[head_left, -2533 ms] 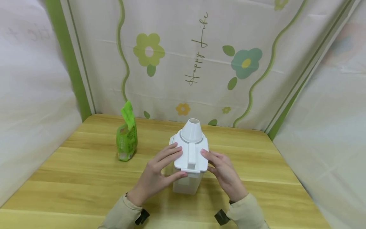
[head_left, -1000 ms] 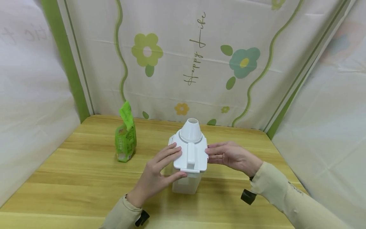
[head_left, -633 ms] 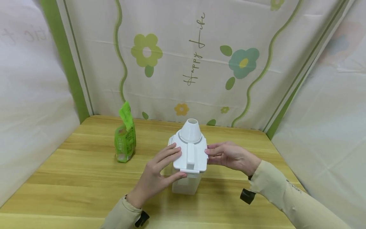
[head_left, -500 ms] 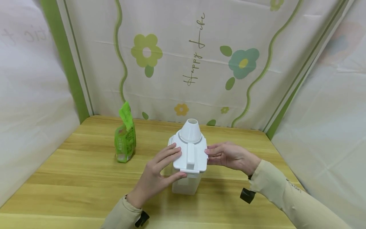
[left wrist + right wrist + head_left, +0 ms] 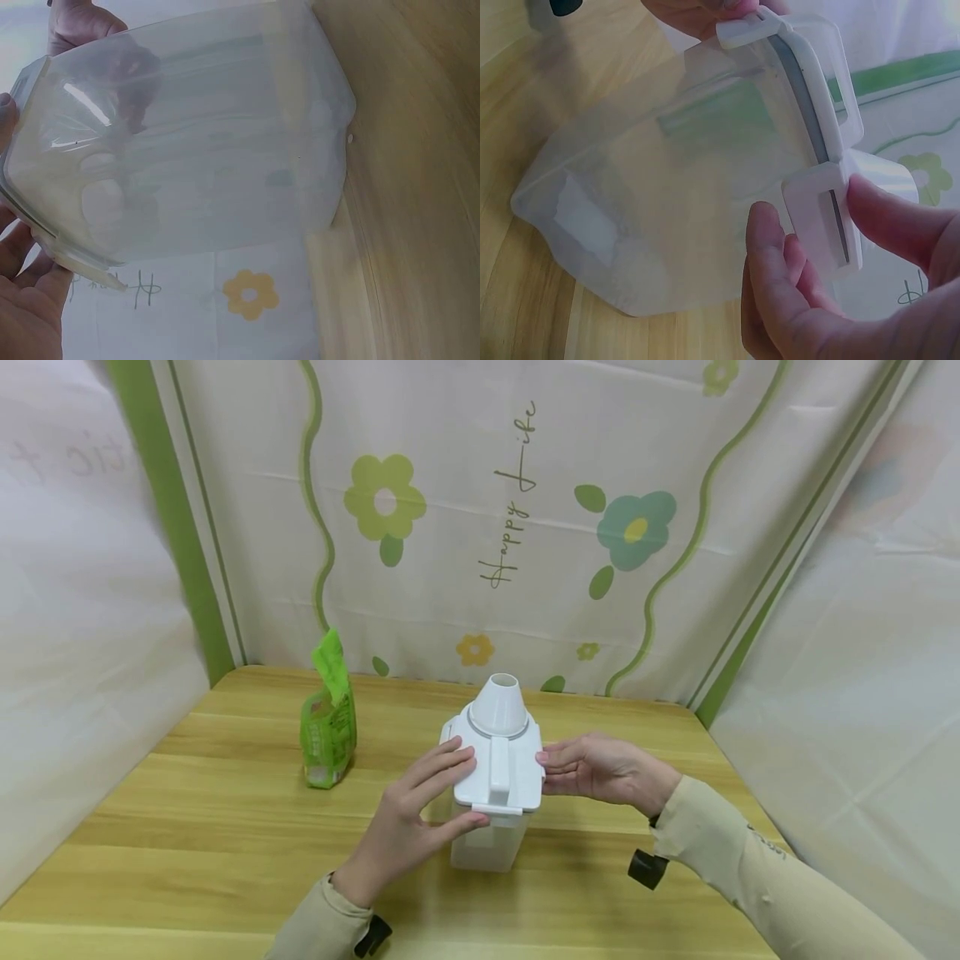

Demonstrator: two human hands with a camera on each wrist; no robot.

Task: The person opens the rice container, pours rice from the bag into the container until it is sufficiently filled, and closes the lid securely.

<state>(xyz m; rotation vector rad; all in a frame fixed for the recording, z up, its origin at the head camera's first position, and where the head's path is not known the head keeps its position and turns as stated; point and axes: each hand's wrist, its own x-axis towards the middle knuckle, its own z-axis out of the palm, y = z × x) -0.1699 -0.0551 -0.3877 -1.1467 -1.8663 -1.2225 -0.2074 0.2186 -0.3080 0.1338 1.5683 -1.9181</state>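
"Happy Life" [image 5: 512,531] in dark script, turned sideways, on the back curtain [image 5: 450,585] beyond the desk's [image 5: 187,827] far edge. Faint lettering on left curtain [image 5: 82,610], past desk's left edge, only partly legible. Green packet [image 5: 327,739] print and right sleeve [image 5: 738,860] marking: unreadable.

The left hand [image 5: 408,814] arches, thumb [image 5: 468,820] spread away from the gently bent fingers [image 5: 444,779]; the right hand [image 5: 607,770] bends its fingers opposite its thumb, its forearm [image 5: 772,872] slanting in from lower right.
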